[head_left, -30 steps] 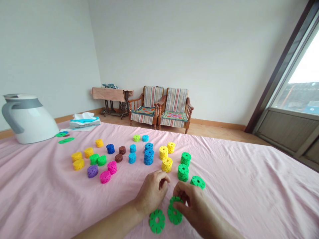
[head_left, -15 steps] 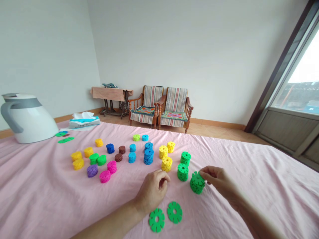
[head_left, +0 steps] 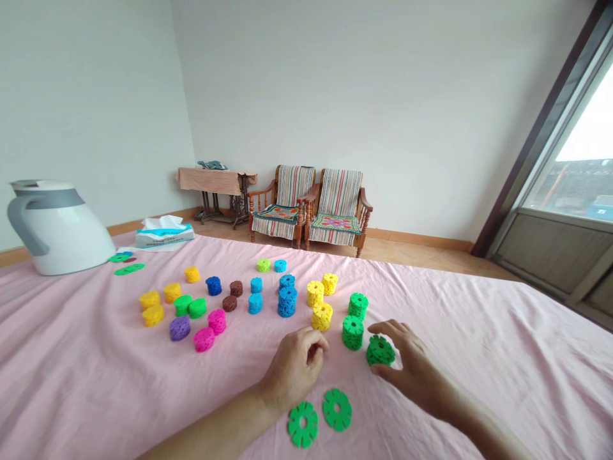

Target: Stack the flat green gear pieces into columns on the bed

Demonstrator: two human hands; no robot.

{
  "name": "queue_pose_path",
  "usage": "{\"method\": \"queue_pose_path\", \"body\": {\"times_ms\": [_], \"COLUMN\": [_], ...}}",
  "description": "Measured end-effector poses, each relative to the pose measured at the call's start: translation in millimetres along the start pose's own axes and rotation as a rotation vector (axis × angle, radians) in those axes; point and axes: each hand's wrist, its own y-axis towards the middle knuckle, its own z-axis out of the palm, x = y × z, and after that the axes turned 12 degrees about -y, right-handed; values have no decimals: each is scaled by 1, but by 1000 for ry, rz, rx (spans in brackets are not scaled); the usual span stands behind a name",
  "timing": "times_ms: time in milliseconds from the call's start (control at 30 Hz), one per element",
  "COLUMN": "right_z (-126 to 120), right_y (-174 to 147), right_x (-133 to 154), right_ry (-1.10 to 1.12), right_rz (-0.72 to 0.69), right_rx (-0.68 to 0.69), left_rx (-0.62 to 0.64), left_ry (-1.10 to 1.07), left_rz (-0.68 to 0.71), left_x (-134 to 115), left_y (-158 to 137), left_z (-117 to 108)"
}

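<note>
My right hand [head_left: 407,358] arches around a short stack of dark green notched discs [head_left: 381,350], thumb at its near side and fingers spread beyond it. A gap shows between the index fingertip and the stack. My left hand [head_left: 297,367] rests on the cloth in a loose fist, and I see nothing in it. In front of it lie two loose flat green discs, one on the left [head_left: 302,424] and one on the right [head_left: 337,409]. Two brighter green stacks, a nearer one [head_left: 353,332] and a farther one [head_left: 358,306], stand left of the dark green stack.
Yellow stacks [head_left: 322,316], blue stacks [head_left: 287,301], brown stacks [head_left: 230,303], pink stacks [head_left: 204,340] and a purple stack [head_left: 180,328] spread leftward over the pink cloth [head_left: 230,396]. A white jug [head_left: 71,230] and a tissue box [head_left: 165,236] stand at the far left.
My right hand has let go of the top disc's edge and opened around the dark green stack, shifting left. The stack looks lower. My left hand has stayed in place.
</note>
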Motion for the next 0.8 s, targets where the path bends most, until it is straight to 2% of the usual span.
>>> {"method": "queue_pose_path", "body": {"times_ms": [233, 333, 433, 633, 700, 800], "right_z": [21, 17, 5, -3, 0, 4], "right_y": [1, 3, 1, -15, -18, -16], "right_x": [-15, -11, 7, 56, 68, 77], "right_ry": [-3, -8, -3, 134, 136, 106], "right_rz": [19, -3, -51, -145, -176, -140], "right_rx": [-19, -55, -89, 220, 278, 325], "left_rx": [2, 3, 2, 2, -6, -8], "left_ry": [-1, 0, -2, -15, -14, -17], "left_rz": [-4, -8, -11, -9, -5, -1], "left_x": [0, 0, -2, -6, -5, -5], "left_y": [0, 0, 0, 0, -1, -1], "left_z": [0, 0, 0, -1, -1, -1]}}
